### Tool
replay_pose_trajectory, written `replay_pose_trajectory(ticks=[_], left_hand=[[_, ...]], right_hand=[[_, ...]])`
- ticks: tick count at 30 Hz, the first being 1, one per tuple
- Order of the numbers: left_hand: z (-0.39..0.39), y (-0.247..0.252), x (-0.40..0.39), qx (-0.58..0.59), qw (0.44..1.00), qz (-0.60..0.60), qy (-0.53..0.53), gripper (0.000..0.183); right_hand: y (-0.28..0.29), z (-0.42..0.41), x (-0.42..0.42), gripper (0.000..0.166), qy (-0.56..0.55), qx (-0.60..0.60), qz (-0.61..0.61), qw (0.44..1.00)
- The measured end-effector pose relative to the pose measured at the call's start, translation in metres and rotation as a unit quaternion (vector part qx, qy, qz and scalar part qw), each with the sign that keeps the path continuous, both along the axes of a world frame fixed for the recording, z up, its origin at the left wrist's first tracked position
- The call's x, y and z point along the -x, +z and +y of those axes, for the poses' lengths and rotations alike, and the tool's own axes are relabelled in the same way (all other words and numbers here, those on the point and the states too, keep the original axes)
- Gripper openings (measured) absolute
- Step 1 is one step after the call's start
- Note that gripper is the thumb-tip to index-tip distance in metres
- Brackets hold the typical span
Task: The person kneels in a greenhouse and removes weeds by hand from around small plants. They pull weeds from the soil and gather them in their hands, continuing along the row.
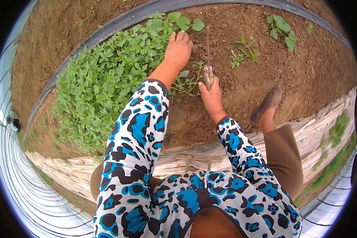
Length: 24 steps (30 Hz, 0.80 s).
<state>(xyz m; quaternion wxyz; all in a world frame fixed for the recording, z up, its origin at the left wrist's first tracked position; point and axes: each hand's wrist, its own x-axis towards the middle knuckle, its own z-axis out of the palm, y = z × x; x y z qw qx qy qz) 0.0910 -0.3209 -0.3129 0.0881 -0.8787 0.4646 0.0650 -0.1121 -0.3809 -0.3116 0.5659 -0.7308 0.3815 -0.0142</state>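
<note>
My left hand reaches over the edge of a dense patch of leafy green plants. Its fingers are extended and slightly apart, with the tips beside the round leaves of a seedling; the palm is hidden. In my right hand is the worn handle of a hand tool. A thin, narrow metal blade points away from me over the brown soil, its exact kind unclear. Between my forearms, loose-looking, sprawling weeds lie close to the handle.
A dark drip hose curves behind the plants. To the right grow a grassy weed and a broad-leaved seedling. My shoe rests on the soil. Pale sheeting borders the bed, and a small stool shows beneath me.
</note>
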Motion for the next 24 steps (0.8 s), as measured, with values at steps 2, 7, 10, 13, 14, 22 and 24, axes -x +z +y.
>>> replay_pose_trajectory(ticks=[2,7,10,13,14,22,24], left_hand=[[0.003,-0.005,-0.01,-0.048,0.998,0.005,0.038,0.032],[0.053,-0.021,-0.034,-0.083,0.984,-0.026,0.157,0.031],[0.083,-0.032,-0.034,-0.076,0.983,-0.027,0.166,0.036],[0.091,-0.037,-0.026,-0.045,0.984,-0.016,0.171,0.036],[0.091,-0.038,-0.022,-0.034,0.984,-0.014,0.176,0.036],[0.101,-0.048,-0.011,0.029,0.981,-0.035,0.189,0.029],[0.106,-0.054,-0.008,0.035,0.98,-0.046,0.192,0.028]], right_hand=[[0.006,-0.002,-0.001,0.034,0.021,0.037,-0.009,0.999],[0.005,-0.011,0.002,0.032,0.103,0.091,0.02,0.99],[-0.004,-0.005,-0.001,0.032,0.139,0.121,0.049,0.982],[-0.006,-0.001,-0.012,0.032,0.158,0.119,0.08,0.977],[-0.007,0.0,-0.017,0.032,0.16,0.112,0.086,0.977],[-0.015,0.003,-0.049,0.03,0.193,0.123,0.101,0.968],[-0.018,0.003,-0.055,0.03,0.214,0.131,0.099,0.963]])
